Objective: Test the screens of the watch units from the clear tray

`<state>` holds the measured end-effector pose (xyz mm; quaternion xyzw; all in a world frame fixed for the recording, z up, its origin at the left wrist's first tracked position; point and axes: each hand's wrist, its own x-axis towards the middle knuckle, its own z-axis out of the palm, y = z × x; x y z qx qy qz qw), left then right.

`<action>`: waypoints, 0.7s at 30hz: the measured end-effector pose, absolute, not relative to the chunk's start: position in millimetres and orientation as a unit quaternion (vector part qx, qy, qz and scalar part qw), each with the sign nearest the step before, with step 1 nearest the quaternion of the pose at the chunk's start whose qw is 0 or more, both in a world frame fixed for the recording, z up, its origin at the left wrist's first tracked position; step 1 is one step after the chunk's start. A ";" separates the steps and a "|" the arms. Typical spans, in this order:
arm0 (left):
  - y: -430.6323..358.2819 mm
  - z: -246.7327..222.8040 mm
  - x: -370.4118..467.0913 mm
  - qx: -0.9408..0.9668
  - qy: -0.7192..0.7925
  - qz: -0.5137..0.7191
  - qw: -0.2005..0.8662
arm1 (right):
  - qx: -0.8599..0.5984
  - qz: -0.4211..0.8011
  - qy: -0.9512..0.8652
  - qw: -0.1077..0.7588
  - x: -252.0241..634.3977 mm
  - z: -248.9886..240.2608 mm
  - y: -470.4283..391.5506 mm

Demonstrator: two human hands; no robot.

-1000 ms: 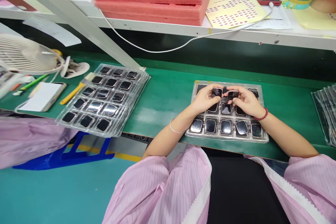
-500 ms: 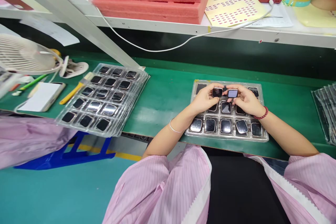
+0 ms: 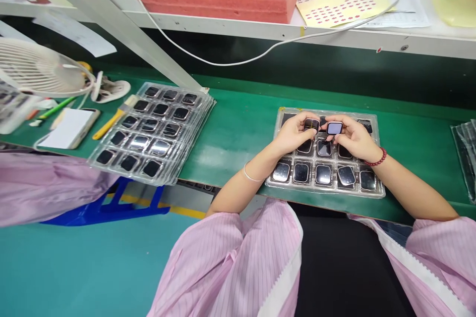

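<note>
My left hand grips a dark square watch face between thumb and fingers. A second watch face, with a lighter, bluish surface, is pinched in my right hand. Both are held side by side, a small gap apart, over the back half of a clear plastic tray. Rows of dark square watch faces fill the tray's pockets; in the front row one lies tilted. My hands hide part of the back rows.
Left of me lies a stack of clear trays with watch faces, beside a yellow-handled brush, a phone under white paper and a fan. A shelf edge with a hanging cable crosses above; more trays stand right.
The whole view has shifted slightly, with the bench a little higher in the picture. My left thumb now lies across the lower edge of the dark watch face. Both hands keep their watch faces.
</note>
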<state>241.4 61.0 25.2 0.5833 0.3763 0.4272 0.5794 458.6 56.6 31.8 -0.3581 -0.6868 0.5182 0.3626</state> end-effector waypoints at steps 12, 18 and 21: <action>58.3 27.8 240.1 0.600 0.374 0.421 0.569 | -0.363 0.513 -0.683 0.372 457.9 38.2 55.4; 59.5 24.9 239.2 0.587 0.374 0.426 0.578 | -0.363 0.530 -0.674 0.364 459.7 39.7 57.3; 62.5 17.0 240.0 0.592 0.366 0.431 0.574 | -0.360 0.533 -0.671 0.369 459.9 39.6 58.2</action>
